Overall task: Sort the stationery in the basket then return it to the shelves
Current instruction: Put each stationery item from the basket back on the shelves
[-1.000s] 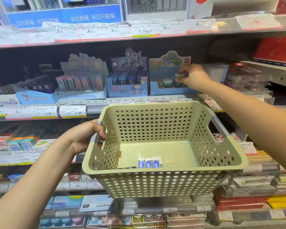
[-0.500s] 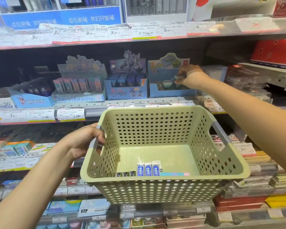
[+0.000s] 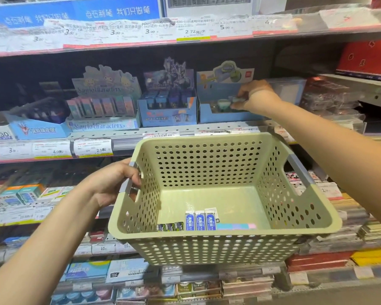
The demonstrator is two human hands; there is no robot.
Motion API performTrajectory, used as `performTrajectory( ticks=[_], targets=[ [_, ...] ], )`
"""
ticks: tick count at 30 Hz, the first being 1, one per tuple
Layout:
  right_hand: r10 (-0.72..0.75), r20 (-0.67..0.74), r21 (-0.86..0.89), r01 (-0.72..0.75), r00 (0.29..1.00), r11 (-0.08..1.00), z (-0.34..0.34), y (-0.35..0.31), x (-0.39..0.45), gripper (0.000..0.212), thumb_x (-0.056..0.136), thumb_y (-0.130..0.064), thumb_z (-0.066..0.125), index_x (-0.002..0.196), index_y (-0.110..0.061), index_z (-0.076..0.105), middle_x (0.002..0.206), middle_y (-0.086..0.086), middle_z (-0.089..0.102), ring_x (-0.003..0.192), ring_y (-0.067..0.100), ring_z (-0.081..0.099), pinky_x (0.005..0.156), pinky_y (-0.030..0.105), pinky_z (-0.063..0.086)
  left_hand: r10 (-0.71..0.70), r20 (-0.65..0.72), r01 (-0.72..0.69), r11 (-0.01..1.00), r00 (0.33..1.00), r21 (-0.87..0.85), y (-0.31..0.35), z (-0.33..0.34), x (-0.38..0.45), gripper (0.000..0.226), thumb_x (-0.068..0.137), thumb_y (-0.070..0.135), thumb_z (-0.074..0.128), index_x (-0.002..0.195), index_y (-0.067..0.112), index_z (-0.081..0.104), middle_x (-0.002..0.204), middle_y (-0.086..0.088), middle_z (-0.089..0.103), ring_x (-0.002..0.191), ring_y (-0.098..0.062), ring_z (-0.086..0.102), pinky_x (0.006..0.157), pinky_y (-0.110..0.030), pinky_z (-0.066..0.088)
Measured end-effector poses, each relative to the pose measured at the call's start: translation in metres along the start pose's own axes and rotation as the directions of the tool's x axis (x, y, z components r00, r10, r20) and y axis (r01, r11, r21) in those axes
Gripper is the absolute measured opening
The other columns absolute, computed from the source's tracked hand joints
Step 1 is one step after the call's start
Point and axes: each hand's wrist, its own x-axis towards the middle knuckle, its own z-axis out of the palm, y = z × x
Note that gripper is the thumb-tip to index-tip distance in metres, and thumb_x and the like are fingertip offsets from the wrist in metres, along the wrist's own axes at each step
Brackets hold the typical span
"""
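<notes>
Right hand (image 3: pixel 254 100) puts a small item (image 3: pixel 238 100) into the blue box (image 3: pixel 227 115).
Its fingers pinch the item over the box; left hand (image 3: pixel 112 183), clamped on the handle, holds the basket (image 3: pixel 229 235) level below, erasers (image 3: pixel 200 220) inside.

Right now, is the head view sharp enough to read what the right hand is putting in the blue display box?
Head view: the right hand and its small pale item are soft; blue cardboard display box readable only as shape; shelf edges bow from wide-angle distortion; glare whitens the upper price labels.

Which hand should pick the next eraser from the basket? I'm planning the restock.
Right hand, probably: once it lets go at the blue display box. The left hand grips the basket handle.
</notes>
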Motion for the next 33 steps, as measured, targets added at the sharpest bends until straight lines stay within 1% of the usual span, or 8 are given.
performTrajectory(
  ticks=[5,8,10,14,24,27,29,33],
  targets=[
    [0.031,-0.038,-0.031,-0.032,0.999,0.999,0.008,0.003,-0.002,0.055,0.090,-0.053,0.046,0.123,-0.012,0.060,0.129,0.013,0.055,0.119,0.034,0.047,0.101,0.038,0.039,0.003,-0.010,-0.003,1.000,1.000,-0.005,-0.002,-0.002,0.001,0.037,0.044,-0.004,0.043,0.076,0.010,0.055,0.054,-0.003,0.060,0.042,-0.014,0.055,0.034,-0.021,0.041],
    [0.005,-0.104,-0.015,-0.006,0.995,1.000,0.011,0.007,-0.002,0.047,0.090,-0.046,0.049,0.118,-0.009,0.061,0.111,0.012,0.061,0.098,0.032,0.056,0.083,0.035,0.049,0.010,-0.018,-0.010,1.000,1.000,-0.010,-0.003,-0.004,0.001,0.038,0.044,-0.004,0.043,0.076,0.010,0.057,0.058,-0.006,0.060,0.044,-0.016,0.055,0.035,-0.022,0.042],
    [0.001,-0.156,0.013,0.001,0.988,1.000,0.013,0.008,-0.006,0.043,0.088,-0.043,0.053,0.114,-0.010,0.060,0.103,0.009,0.060,0.088,0.029,0.056,0.072,0.031,0.047,0.014,-0.021,-0.014,1.000,1.000,-0.011,-0.004,-0.005,0.000,0.038,0.044,-0.004,0.044,0.075,0.010,0.058,0.059,-0.006,0.060,0.044,-0.016,0.055,0.035,-0.022,0.042],
    [-0.140,-0.207,-0.131,0.114,0.968,0.985,0.022,0.013,-0.018,0.034,0.094,-0.031,0.046,0.118,-0.015,0.063,0.123,0.015,0.052,0.103,0.034,0.054,0.091,0.038,0.045,0.015,-0.003,-0.015,1.000,1.000,-0.016,-0.006,-0.009,-0.003,0.039,0.045,-0.005,0.043,0.077,0.010,0.058,0.058,-0.006,0.060,0.045,-0.016,0.055,0.034,-0.023,0.042],
    [-0.063,-0.322,0.045,0.082,0.945,0.996,0.028,0.005,-0.050,0.047,0.095,-0.030,0.046,0.138,-0.013,0.042,0.136,0.015,0.048,0.126,0.033,0.042,0.108,0.047,0.026,0.007,0.008,-0.007,1.000,1.000,-0.005,-0.013,-0.034,-0.011,0.040,0.045,-0.005,0.045,0.080,0.010,0.058,0.064,-0.009,0.060,0.047,-0.019,0.057,0.035,-0.024,0.044],
    [-0.060,-0.405,0.198,0.151,0.912,0.968,0.019,-0.008,-0.074,0.043,0.091,-0.028,0.053,0.132,-0.013,0.050,0.131,0.013,0.049,0.121,0.029,0.045,0.103,0.041,0.033,0.008,0.008,-0.008,1.000,1.000,-0.014,-0.015,-0.045,-0.016,0.040,0.045,-0.005,0.044,0.078,0.010,0.059,0.058,-0.007,0.060,0.044,-0.017,0.056,0.034,-0.022,0.044],
    [-0.057,-0.433,0.287,0.197,0.900,0.938,0.012,-0.019,-0.093,0.031,0.088,-0.024,0.058,0.118,-0.014,0.061,0.120,0.008,0.054,0.108,0.021,0.052,0.093,0.033,0.038,0.014,0.006,-0.013,1.000,1.000,-0.013,-0.016,-0.053,-0.020,0.041,0.045,-0.005,0.044,0.080,0.010,0.059,0.058,-0.006,0.061,0.044,-0.016,0.056,0.035,-0.022,0.043],
    [-0.066,-0.259,0.357,0.159,0.963,0.921,0.003,-0.040,-0.126,0.006,0.083,-0.021,0.065,0.088,-0.020,0.068,0.093,0.000,0.063,0.078,0.015,0.054,0.075,0.027,0.038,0.014,-0.023,-0.015,1.000,1.000,-0.023,-0.019,-0.071,-0.030,0.044,0.044,-0.005,0.044,0.083,0.010,0.058,0.063,-0.007,0.059,0.044,-0.014,0.054,0.033,-0.022,0.043]
  ],
)
